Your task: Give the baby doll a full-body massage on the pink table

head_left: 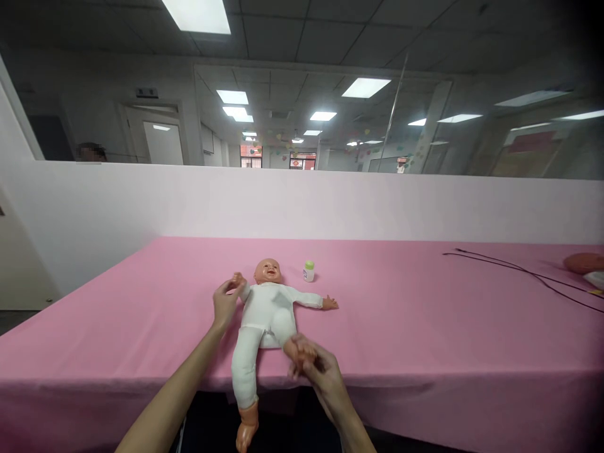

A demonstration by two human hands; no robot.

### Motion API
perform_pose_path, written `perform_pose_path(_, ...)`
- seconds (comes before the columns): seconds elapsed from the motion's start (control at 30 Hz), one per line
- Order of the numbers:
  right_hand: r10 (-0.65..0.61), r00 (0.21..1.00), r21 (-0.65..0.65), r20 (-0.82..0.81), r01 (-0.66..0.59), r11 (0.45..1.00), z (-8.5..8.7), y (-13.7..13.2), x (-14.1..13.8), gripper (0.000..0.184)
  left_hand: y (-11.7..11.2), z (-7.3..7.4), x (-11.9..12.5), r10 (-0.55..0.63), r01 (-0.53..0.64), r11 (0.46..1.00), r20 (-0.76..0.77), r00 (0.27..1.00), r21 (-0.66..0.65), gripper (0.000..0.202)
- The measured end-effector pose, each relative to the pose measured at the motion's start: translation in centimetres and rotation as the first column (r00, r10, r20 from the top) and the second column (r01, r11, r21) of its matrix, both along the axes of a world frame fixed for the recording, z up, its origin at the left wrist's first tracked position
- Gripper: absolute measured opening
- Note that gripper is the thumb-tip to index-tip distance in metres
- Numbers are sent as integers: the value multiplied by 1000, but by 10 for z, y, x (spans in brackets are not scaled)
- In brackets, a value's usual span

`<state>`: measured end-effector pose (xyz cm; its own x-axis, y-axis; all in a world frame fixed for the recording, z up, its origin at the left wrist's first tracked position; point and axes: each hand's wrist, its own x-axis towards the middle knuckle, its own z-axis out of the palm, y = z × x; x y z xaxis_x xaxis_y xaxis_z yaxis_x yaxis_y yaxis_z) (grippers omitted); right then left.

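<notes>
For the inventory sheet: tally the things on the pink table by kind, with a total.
Baby doll: 1, left hand at its arm, right hand at its foot
Small green-capped bottle: 1
Black cable: 1
Reddish item at far right edge, unclear: 1
Total: 4

1. Baby doll (267,308): plastic head and limbs, soft body in a white long-sleeved suit.
2. Pose: on its back, face up, head pointing away from the near edge of the pink tabletop (425,314).
3. One arm is stretched flat out to the side; the other is raised beside the head.
4. One leg hangs over the tabletop edge, bare foot dangling; the other leg is bent upward.
</notes>
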<state>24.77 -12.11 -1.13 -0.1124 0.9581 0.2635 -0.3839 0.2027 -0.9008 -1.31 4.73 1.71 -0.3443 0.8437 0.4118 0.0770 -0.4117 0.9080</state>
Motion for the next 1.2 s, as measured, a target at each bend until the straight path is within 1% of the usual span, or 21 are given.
perform_pose_path(0.07,-68,997,7,18,68,998,27,28,-16,57,-3,2,16,-66,70,997,-216,974,12,35)
perform_pose_path(0.1,-62,997,1,50,62,998,36,42,-24,56,-4,1,22,-88,89,996,-305,948,-9,36)
perform_pose_path(0.17,-70,994,-6,85,71,997,45,65,-39,56,-7,-2,28,-108,92,994,-423,899,-58,37)
perform_pose_path(0.23,-79,993,-17,82,81,997,48,75,-46,56,-8,-5,28,-122,94,992,-450,884,-84,36)
perform_pose_path(0.33,-27,998,-29,54,29,999,45,60,-38,54,-5,-6,14,-134,119,991,-317,939,-67,35)
perform_pose_path(0.4,58,997,-19,41,-57,998,32,34,-22,54,-2,-8,-3,-80,73,994,-92,993,-76,39)
perform_pose_path(0.43,112,993,-8,33,-112,994,21,19,-12,53,0,-11,-13,-23,29,993,52,998,-113,42)
perform_pose_path(0.5,254,967,-20,32,-254,967,-8,-10,4,47,4,-18,-32,123,-52,971,295,948,-235,47)
perform_pose_path(0.53,322,946,-26,38,-321,947,-24,-23,10,47,5,-22,-40,183,-77,955,364,913,-287,47)
perform_pose_path(0.6,344,939,-17,18,-344,939,-50,-41,16,47,5,-26,-50,239,-96,938,418,877,-334,47)
perform_pose_path(0.63,333,943,-11,9,-333,943,-57,-46,15,47,5,-26,-51,231,-93,941,417,879,-326,47)
perform_pose_path(0.67,310,951,-3,1,-310,951,-58,-47,14,47,4,-23,-49,203,-81,951,406,891,-298,48)
perform_pose_path(0.7,278,961,4,-1,-278,961,-53,-46,11,47,3,-19,-44,169,-70,963,380,909,-260,49)
perform_pose_path(0.73,240,971,6,6,-240,971,-43,-42,7,46,3,-14,-37,132,-62,975,332,934,-215,49)
perform_pose_path(0.83,78,995,12,57,-78,997,9,-14,-8,52,-1,2,-10,6,-2,998,64,998,-62,42)
perform_pose_path(0.9,-36,996,21,84,34,999,40,14,-20,56,-4,8,7,-67,65,998,-146,987,-17,36)
perform_pose_path(0.93,-73,993,14,89,72,997,51,29,-26,57,-6,8,15,-95,92,995,-246,965,-23,33)
perform_pose_path(1.0,-107,990,-14,90,109,994,62,56,-37,60,-9,4,24,-121,105,993,-396,910,-62,30)
perform_pose_path(1.07,-112,991,-40,72,115,993,62,75,-45,61,-12,-1,28,-135,101,990,-449,883,-99,28)
perform_pose_path(1.13,-116,992,-52,48,118,992,58,80,-44,61,-13,-4,24,-141,111,989,-410,901,-96,28)
perform_pose_path(1.2,-97,994,-42,42,99,994,53,70,-35,59,-11,-6,14,-133,117,991,-287,949,-72,30)
